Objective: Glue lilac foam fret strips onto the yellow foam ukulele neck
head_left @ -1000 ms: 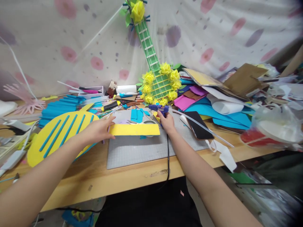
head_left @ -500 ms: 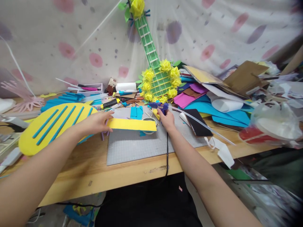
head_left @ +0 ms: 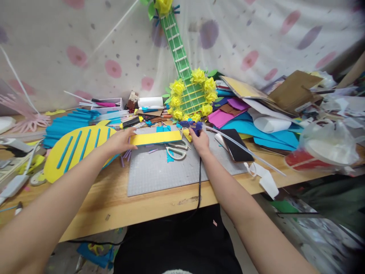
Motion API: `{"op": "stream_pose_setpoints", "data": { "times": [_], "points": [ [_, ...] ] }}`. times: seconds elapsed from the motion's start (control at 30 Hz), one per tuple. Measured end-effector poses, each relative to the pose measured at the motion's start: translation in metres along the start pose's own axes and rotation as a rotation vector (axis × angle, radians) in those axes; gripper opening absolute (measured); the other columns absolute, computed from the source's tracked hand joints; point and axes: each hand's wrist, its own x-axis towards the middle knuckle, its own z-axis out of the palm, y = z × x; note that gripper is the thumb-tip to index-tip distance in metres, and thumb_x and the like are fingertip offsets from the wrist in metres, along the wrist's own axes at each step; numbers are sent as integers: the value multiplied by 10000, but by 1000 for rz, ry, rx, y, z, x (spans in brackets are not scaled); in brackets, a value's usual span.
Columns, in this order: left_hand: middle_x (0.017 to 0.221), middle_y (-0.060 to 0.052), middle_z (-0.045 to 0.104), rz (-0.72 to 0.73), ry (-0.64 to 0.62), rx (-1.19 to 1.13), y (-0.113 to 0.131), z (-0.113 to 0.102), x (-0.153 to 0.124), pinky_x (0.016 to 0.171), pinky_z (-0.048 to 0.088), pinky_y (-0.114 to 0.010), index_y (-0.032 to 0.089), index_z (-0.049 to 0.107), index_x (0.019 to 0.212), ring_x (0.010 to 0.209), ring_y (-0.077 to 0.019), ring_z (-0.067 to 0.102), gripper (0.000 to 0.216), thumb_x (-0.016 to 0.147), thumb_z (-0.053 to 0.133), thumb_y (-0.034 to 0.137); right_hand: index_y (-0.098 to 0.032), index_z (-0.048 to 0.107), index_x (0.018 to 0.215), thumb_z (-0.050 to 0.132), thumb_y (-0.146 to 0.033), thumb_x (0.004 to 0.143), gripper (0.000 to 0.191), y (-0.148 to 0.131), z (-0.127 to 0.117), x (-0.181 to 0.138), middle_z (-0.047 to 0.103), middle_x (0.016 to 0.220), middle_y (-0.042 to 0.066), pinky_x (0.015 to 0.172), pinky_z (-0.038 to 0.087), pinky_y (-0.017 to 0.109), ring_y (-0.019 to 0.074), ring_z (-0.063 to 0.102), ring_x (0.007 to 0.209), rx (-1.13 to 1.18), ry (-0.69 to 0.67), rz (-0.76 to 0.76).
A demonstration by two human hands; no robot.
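Observation:
My left hand (head_left: 121,141) is closed on a yellow guitar-shaped cutout, at the near end of its long strip (head_left: 156,137). The rounded yellow body (head_left: 72,150), crossed by slanted blue bars, lies left of the hand, partly behind my forearm. My fingers hide where body and strip meet. My right hand (head_left: 201,141) grips a blue hot glue gun (head_left: 191,125); a long clear glue stick (head_left: 242,144) sticks out of its back and a black cord (head_left: 199,182) hangs below. Light-handled scissors (head_left: 176,152) lie under the strip on the grey cutting mat (head_left: 154,175).
A green paper guitar with yellow flowers (head_left: 185,91) leans against the curtain. A black phone (head_left: 236,144) lies right of the mat, near coloured sheets (head_left: 265,133). A bagged red-and-white tub (head_left: 316,152) stands farther right. Pens and scraps (head_left: 148,114) crowd the back.
My left hand has shifted the yellow cutout; its strip sits slightly higher and farther left, uncovering more of the scissors. The body's outer end has swung right. My right hand stays nearly still with the glue gun.

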Motion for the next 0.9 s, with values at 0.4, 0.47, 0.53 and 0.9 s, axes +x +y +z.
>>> {"op": "stream_pose_setpoints", "data": {
  "times": [0.4,0.47,0.53,0.9],
  "points": [
    [824,-67,629,220,121,227,-9,-13,-31,853,352,-398,210,628,708,930,-250,516,272,782,471,420,-182,632,935,492,-579,739,465,-1,1,0,682,876,100,853,437,380,254,608,940,-5,-16,20],
    [833,-65,623,296,53,301,-6,-12,-38,835,346,-389,215,634,722,920,-249,507,232,740,532,422,-173,634,948,507,-586,724,486,-2,1,0,679,910,113,848,438,386,262,607,942,-38,-22,23],
    [888,-73,619,350,-16,348,-3,-8,-43,842,336,-387,222,651,799,934,-252,496,221,704,572,405,-163,637,957,516,-588,715,504,-2,1,0,673,943,130,835,441,392,273,609,940,-78,-42,21],
    [865,-109,596,298,-100,331,5,-2,-42,925,286,-446,239,672,721,991,-289,474,169,660,521,287,-154,657,937,509,-561,735,478,-1,1,0,682,933,139,806,451,386,277,622,924,-36,-87,-15]
  ]
}}
